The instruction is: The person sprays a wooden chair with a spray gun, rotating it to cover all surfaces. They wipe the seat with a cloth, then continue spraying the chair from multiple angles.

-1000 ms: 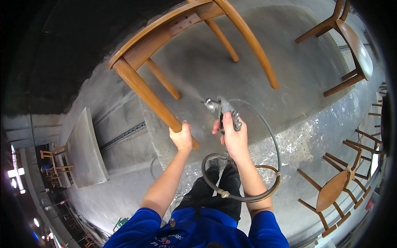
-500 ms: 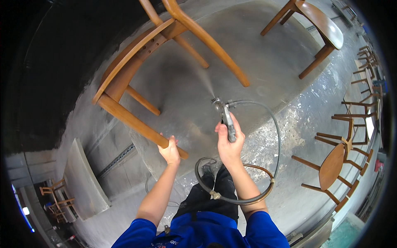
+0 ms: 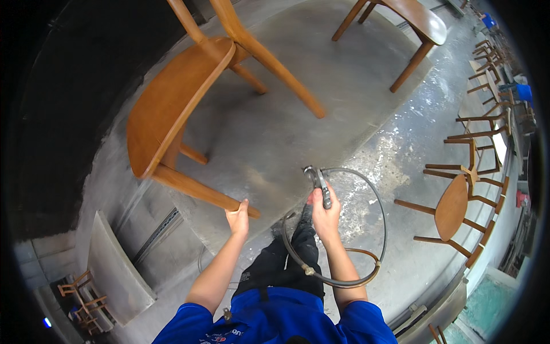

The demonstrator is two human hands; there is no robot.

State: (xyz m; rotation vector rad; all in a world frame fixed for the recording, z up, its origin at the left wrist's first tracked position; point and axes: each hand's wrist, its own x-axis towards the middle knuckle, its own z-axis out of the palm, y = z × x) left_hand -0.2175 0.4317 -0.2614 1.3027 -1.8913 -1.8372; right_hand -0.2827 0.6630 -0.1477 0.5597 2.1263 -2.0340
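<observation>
Gripping a leg of the tipped chair [image 3: 172,109], our left hand [image 3: 238,218] could slip; our right hand [image 3: 325,213], closed around the spray gun [image 3: 319,184], might snag the hose [image 3: 372,229].

- I am looking down on my own two bare forearms, both coming up from the lower edge out of short blue sleeves.
- My left arm is reaching forward and slightly to the right, nearly straight at the elbow.
- My left hand [image 3: 238,217] is closing its fingers around a wooden chair leg [image 3: 197,190], thumb side up, back of the hand facing me.
- My right arm is bending at the elbow, the forearm rising toward the middle of the view.
- My right hand [image 3: 324,213] is wrapping firmly around the handle of a spray gun [image 3: 318,182], knuckles facing me, the wrist tipping slightly left.
- My two hands are sitting near each other, not touching.
</observation>
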